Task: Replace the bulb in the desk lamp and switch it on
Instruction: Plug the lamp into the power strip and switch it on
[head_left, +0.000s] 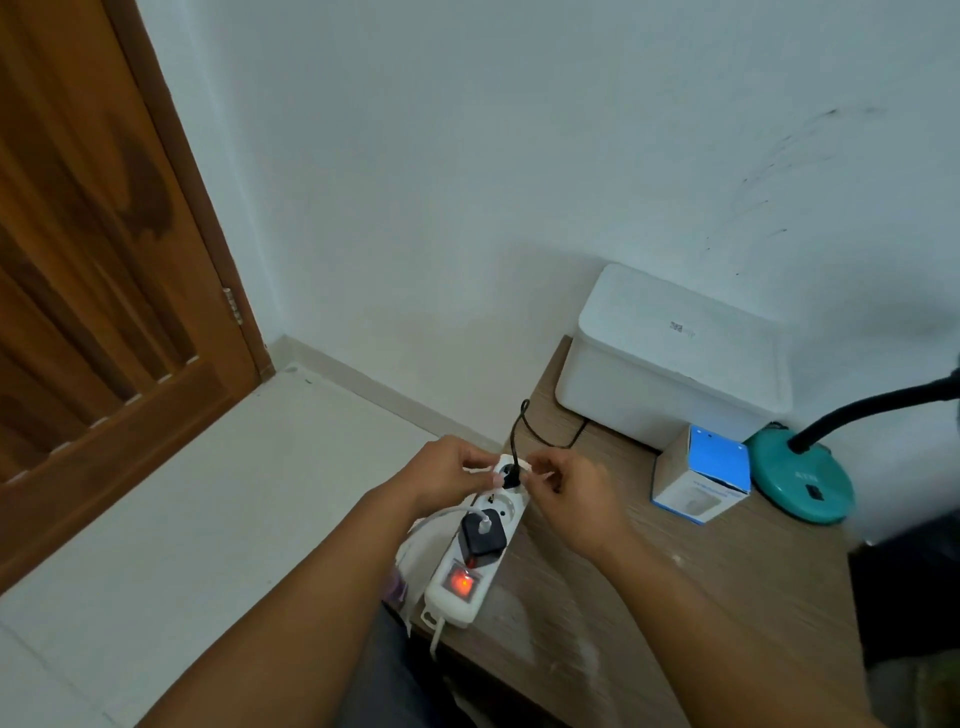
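A white power strip (467, 582) lies along the left edge of the wooden table (675, 597), its red switch (461, 582) lit. My left hand (447, 475) grips the strip's far end. My right hand (569, 493) pinches the lamp's black plug (510, 477), which sits in the farthest socket. The plug's black cord (524, 426) loops back toward the wall. The desk lamp's teal round base (802, 478) and black flexible neck (872, 410) stand at the right; its head is out of frame. A blue and white bulb box (701, 475) stands beside the base.
A black adapter (482, 535) with a white cable fills the strip's nearest socket. A white lidded box (670, 364) stands against the wall at the table's back. A dark object (904, 597) occupies the table's right edge. A wooden door (93, 260) and pale floor lie to the left.
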